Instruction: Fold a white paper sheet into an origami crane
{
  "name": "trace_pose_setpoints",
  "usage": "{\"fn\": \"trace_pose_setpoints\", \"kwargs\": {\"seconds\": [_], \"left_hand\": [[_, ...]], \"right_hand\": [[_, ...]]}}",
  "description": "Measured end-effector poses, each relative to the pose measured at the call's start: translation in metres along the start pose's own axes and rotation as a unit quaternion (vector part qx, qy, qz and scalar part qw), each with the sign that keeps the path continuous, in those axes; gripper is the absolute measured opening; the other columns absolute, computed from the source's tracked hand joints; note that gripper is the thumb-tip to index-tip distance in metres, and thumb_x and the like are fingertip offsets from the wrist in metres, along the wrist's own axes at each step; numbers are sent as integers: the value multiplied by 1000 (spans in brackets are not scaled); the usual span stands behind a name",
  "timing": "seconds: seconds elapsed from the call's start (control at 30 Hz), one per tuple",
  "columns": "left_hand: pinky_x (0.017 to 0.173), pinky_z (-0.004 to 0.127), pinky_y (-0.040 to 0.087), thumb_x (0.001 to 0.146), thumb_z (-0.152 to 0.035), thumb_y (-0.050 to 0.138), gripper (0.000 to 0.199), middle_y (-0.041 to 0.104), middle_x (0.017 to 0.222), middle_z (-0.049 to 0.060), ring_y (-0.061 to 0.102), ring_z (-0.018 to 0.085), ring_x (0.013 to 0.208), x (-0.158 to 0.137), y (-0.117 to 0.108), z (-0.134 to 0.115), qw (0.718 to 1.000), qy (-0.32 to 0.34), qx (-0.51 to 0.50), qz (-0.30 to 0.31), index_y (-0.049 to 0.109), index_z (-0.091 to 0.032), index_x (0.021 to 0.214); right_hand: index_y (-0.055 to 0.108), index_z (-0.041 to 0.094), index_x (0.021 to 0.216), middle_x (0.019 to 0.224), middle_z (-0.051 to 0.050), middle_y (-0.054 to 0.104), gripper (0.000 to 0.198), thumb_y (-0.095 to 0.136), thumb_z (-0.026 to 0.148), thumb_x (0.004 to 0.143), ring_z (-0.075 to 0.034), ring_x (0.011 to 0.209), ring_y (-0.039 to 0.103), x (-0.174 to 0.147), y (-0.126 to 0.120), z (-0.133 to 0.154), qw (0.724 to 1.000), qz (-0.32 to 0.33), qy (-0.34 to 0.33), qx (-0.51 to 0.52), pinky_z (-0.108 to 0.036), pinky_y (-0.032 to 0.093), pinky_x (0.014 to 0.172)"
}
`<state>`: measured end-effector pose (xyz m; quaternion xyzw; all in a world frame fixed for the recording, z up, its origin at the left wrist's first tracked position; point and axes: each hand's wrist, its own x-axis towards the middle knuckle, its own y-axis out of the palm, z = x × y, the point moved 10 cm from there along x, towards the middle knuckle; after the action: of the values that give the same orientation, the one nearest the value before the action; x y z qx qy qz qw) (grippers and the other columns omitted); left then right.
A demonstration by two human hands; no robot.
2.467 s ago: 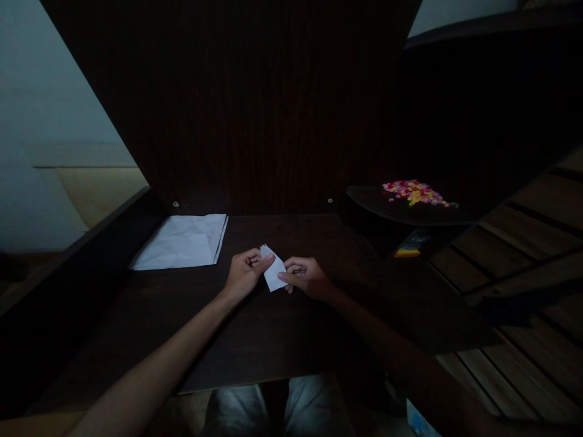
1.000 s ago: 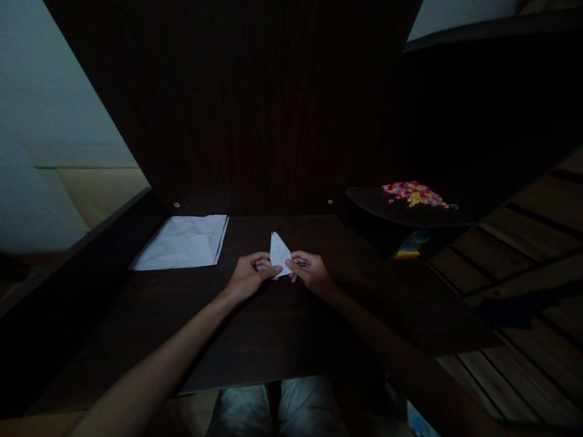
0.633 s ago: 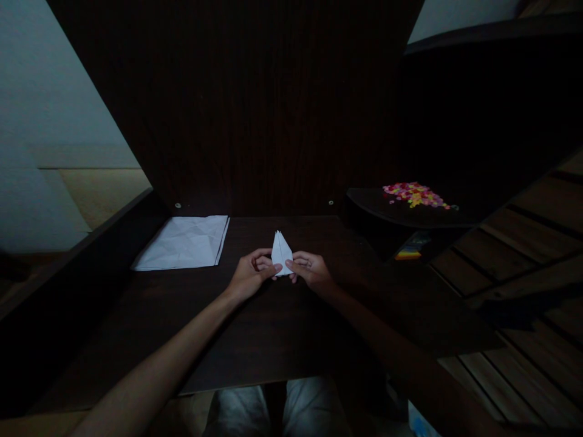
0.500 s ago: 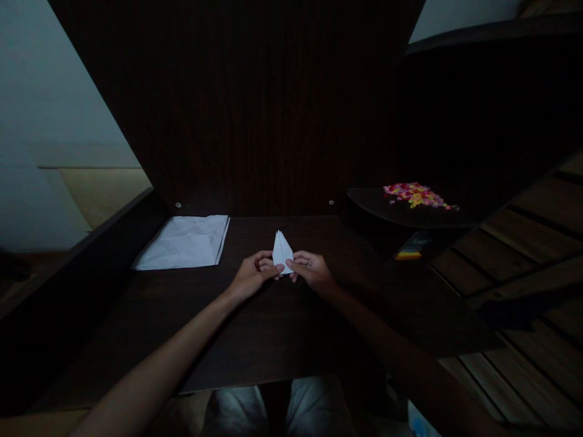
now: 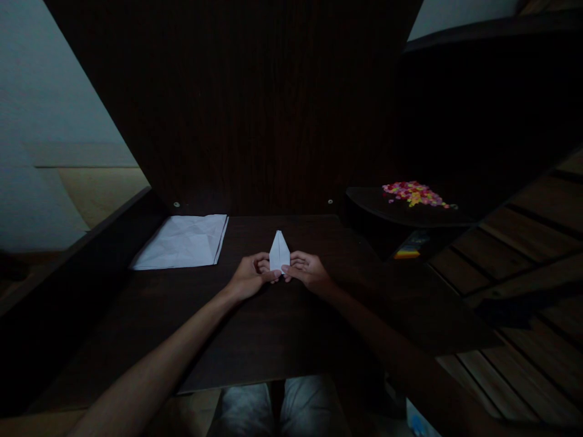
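A small piece of folded white paper [image 5: 279, 250], pointed at the top and wider below, stands between my two hands over the dark desk. My left hand [image 5: 253, 273] pinches its lower left part, the thumb lying along the bottom edge and the fingers curled behind. On the other side, my right hand [image 5: 308, 268] grips the lower right part with its thumb on the front face. A crease runs down the paper's middle. The fingertips behind it are partly hidden.
White creased sheets [image 5: 182, 241] lie at the desk's back left, beside a raised side board [image 5: 91, 243]. Small colourful pieces [image 5: 416, 193] are heaped on a rounded corner shelf [image 5: 364, 199] at the right. A tall dark panel [image 5: 255, 109] closes off the back.
The folded paper has turned slightly upright and shifted a little left. My thumbs have moved lower on it, more of its front now showing.
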<state>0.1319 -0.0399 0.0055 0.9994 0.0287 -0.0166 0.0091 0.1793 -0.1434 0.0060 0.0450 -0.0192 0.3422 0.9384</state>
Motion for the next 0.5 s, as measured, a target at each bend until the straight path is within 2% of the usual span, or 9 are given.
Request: {"fn": "trace_pose_setpoints", "kwargs": {"seconds": [0.1, 0.23, 0.4, 0.5], "left_hand": [[55, 21, 47, 56, -16, 79, 36, 63, 60, 0, 59, 10, 53, 0, -1, -1, 1000, 5, 4, 3, 62, -10, 86], [54, 23, 48, 58, -21, 78, 40, 63, 60, 0, 60, 12, 52, -1, -2, -3, 1000, 8, -5, -9, 59, -10, 92], [68, 28, 51, 70, -26, 70, 55, 66, 70, 1, 65, 15, 65, -3, -1, -11, 998, 47, -39, -16, 46, -13, 118], [69, 28, 50, 75, -26, 66, 59, 65, 72, 1, 65, 15, 68, -4, 1, -16, 997, 73, -34, -6, 40, -15, 126]], "right_hand": [[58, 15, 79, 66, 1, 63, 27, 74, 30, 64, -13, 54, 62, -1, 1, 2, 1000, 8, -12, -3, -27, 53, 55], [52, 18, 102, 66, 3, 63, 44, 73, 27, 65, -15, 56, 65, -2, 0, 9, 999, -5, -45, 11, -29, 54, 58], [42, 22, 121, 69, 3, 63, 62, 72, 24, 66, -16, 61, 66, -2, -5, 13, 998, -26, -50, 21, -32, 56, 63], [42, 24, 124, 73, 2, 64, 65, 71, 24, 66, -17, 64, 67, -1, -6, 14, 998, -29, -51, 29, -34, 58, 65]]}}
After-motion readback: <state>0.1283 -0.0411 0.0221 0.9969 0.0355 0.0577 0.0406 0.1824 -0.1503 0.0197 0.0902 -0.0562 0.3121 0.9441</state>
